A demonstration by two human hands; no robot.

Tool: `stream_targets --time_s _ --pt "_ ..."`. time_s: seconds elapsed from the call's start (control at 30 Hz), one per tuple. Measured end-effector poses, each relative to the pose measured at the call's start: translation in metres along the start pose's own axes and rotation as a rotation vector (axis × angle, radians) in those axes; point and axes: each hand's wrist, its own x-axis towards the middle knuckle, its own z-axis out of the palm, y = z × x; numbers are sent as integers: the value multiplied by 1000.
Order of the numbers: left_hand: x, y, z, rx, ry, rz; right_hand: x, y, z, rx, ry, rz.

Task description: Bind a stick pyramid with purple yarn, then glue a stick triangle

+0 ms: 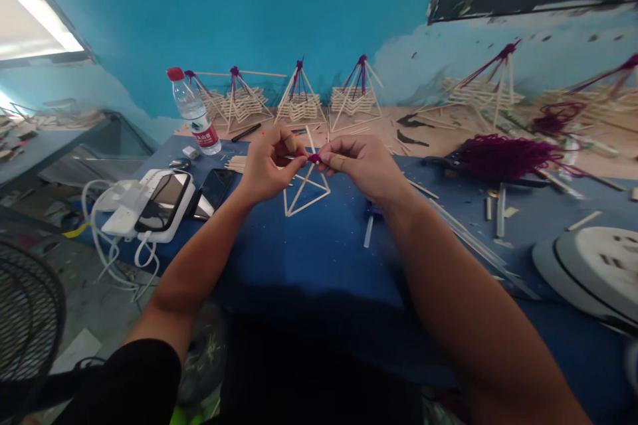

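A small frame of thin wooden sticks (309, 203) stands on the blue tabletop, its sticks meeting at a top wrapped in purple yarn (314, 158). My left hand (273, 163) pinches the yarn from the left with thumb and fingertips. From the other side, my right hand (361, 163) is closed on the same yarn. The fingertips of both hands nearly meet at this joint, and they hide part of it. Beside my left hand lies a bundle of loose sticks (236, 164). Below my right wrist is a glue gun (371, 212), mostly hidden by the arm.
Several stick structures with purple yarn tops (299, 103) line the wall. A water bottle (197, 113), a phone (216, 186) and a charging device with cables (164, 202) are left. Purple yarn (503, 156), clear glue sticks (468, 236) and a round white container (593, 272) are right.
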Motion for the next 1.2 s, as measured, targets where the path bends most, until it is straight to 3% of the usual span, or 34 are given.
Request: stream_targets --time_s 0.23,0.43,0.53,0.7,1.07,1.2 --pt "-1 -15 5 -86 -36 -42 2 4 -4 -136 66 -40" --pt "-3 -14 9 64 -35 -24 2 2 -10 -225 61 63" --pt "-2 -12 9 153 -4 18 -1 -5 -14 -418 106 40" --pt "-3 -11 9 212 10 45 -7 -14 -10 -704 -61 76" --pt "-4 -11 8 322 -82 97 -7 -12 6 -737 93 72" --pt "-5 -10 9 330 -61 139 -9 -17 8 -749 111 55"
